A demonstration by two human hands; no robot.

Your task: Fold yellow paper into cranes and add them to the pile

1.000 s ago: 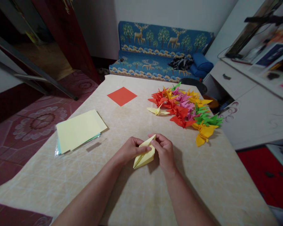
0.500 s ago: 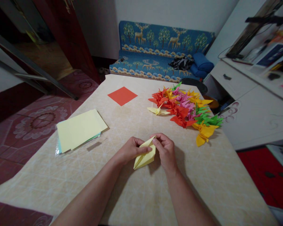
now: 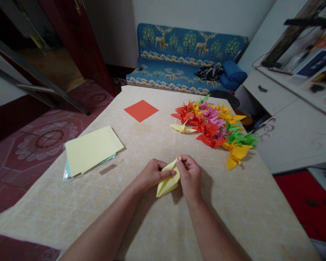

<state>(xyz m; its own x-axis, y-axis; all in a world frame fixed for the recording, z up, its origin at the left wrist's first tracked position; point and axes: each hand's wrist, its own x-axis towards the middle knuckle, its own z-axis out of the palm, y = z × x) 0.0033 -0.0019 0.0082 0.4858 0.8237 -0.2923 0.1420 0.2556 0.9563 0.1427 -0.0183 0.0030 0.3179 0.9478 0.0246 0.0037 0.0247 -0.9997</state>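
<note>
A folded piece of pale yellow origami paper [image 3: 168, 185] is held between both hands above the near middle of the table. My left hand [image 3: 153, 173] grips its left side, the thumb lying across the upper face. At the paper's upper right tip, my right hand [image 3: 190, 175] pinches with thumb and forefinger. The left fingers under the paper are partly hidden. Beyond the hands, a finished pale yellow paper crane [image 3: 182, 128] sits at the edge of a pile of red, pink, green and orange paper cranes [image 3: 206, 128].
On the left lies a stack of pale yellow paper [image 3: 93, 150] over a clear plastic sleeve. A red paper square [image 3: 141, 110] lies flat further back on the cloth-covered table [image 3: 149, 141]. Behind the table stands a blue patterned sofa [image 3: 176, 76]; a white cabinet [image 3: 290, 123] is on the right.
My right thumb and fingers have closed over the paper's upper tip, which now looks bent. The paper has shifted very slightly to the right; the left hand keeps its grip.
</note>
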